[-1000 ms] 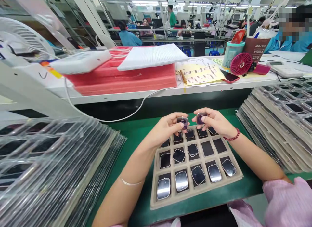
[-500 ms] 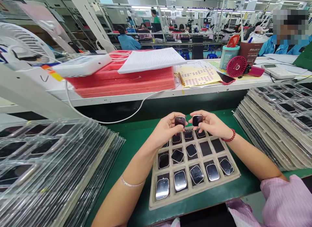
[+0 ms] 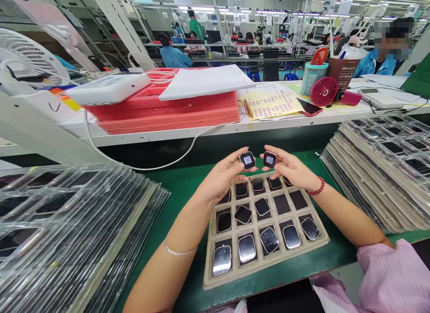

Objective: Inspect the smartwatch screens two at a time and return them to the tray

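Note:
My left hand (image 3: 225, 173) is closed on a square smartwatch body (image 3: 247, 160) whose lit screen shows a QR code. A similar smartwatch body (image 3: 269, 159), also showing a QR code, is pinched in my right hand (image 3: 291, 168). Both are held side by side, slightly apart, above the far edge of a beige compartment tray (image 3: 268, 270). Strapless watch bodies with dark screens lie in most of the tray's visible pockets, some turned askew, such as this watch (image 3: 269, 240). Two pockets in the middle row, toward the right, hold none. My hands partly cover the far row.
Tall stacks of watch-filled trays stand at left (image 3: 101, 223) and right (image 3: 366, 187). Behind the green bench, a white shelf (image 3: 174, 138) carries red foam (image 3: 168, 115), a notebook (image 3: 208, 82), a phone, a small fan (image 3: 324, 91) and cups. A white cable (image 3: 183, 156) hangs down. People sit beyond.
Both watch screens have gone from dark to showing QR codes. My hands have lifted slightly, and the watches are tilted differently.

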`<state>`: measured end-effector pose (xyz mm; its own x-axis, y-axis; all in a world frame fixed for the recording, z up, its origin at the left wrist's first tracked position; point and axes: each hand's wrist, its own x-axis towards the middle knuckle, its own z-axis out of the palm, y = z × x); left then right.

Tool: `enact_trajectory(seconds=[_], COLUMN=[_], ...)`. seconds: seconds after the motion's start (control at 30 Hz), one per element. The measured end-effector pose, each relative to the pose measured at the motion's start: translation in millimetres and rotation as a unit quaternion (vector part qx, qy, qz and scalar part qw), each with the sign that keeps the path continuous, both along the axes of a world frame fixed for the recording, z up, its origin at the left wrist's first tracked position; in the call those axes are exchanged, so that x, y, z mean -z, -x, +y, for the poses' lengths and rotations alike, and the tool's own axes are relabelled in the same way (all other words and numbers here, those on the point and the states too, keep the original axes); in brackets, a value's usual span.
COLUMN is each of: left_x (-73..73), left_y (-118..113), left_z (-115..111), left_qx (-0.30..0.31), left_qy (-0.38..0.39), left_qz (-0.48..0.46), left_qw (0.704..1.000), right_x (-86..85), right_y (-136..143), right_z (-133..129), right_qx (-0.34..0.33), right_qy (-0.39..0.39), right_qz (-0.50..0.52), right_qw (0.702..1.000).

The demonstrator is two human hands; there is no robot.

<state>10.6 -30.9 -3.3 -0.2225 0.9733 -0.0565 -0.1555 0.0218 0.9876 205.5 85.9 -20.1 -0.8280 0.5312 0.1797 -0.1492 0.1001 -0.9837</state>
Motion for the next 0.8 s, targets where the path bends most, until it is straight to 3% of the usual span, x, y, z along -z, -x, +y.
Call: enact_trajectory(seconds=[0.13,0.23,0.8], left_x=[-3.5,-3.9,6.6], left_y=[5,5,4], left_z=[-3,-5,-1], left_qx=[0.031,0.057,0.088], left_qy=[0.012,0.0,-0.038], left_qz=[-0.059,-0.076,-0.05], left_qw=[0.998,0.996,0.994], right_x=[-3.1,-1.2,1.0], right_y=[-3,-3,-4], right_z=[6,10,9], right_qx=[-0.05,-0.066,-0.036], right_qy=[0.102,0.132,0.049], right_qz=[0.017,0.031,0.0], right_qw=[0.993,0.989,0.998])
